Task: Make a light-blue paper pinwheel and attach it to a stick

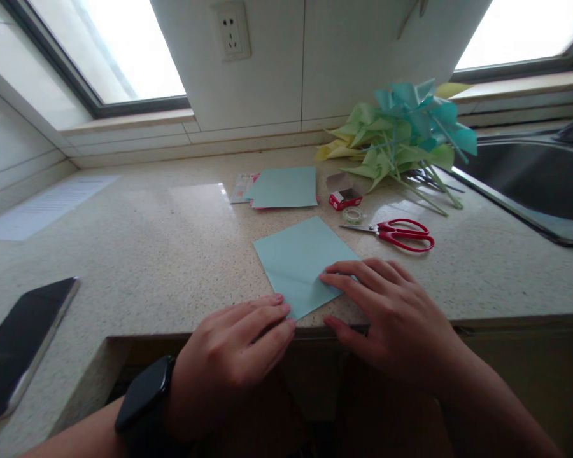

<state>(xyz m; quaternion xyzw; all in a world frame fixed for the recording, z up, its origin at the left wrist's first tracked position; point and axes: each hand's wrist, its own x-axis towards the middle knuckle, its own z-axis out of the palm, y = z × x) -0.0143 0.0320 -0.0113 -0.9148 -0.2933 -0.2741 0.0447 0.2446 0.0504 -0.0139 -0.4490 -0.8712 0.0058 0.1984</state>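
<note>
A light blue paper square (300,261) lies near the counter's front edge, one corner toward me. My left hand (239,353), with a black watch on its wrist, rests at the paper's near corner with its fingers stretched out flat. My right hand (391,315) lies flat on the paper's right near corner, fingers spread and pressing down on it. Neither hand grips anything.
Red-handled scissors (401,234), a tape roll (353,215) and a small red box (344,198) lie beyond the paper. More blue sheets (286,187) sit further back. Paper pinwheels (405,137) are piled by the sink (530,175). A phone (19,346) lies at left.
</note>
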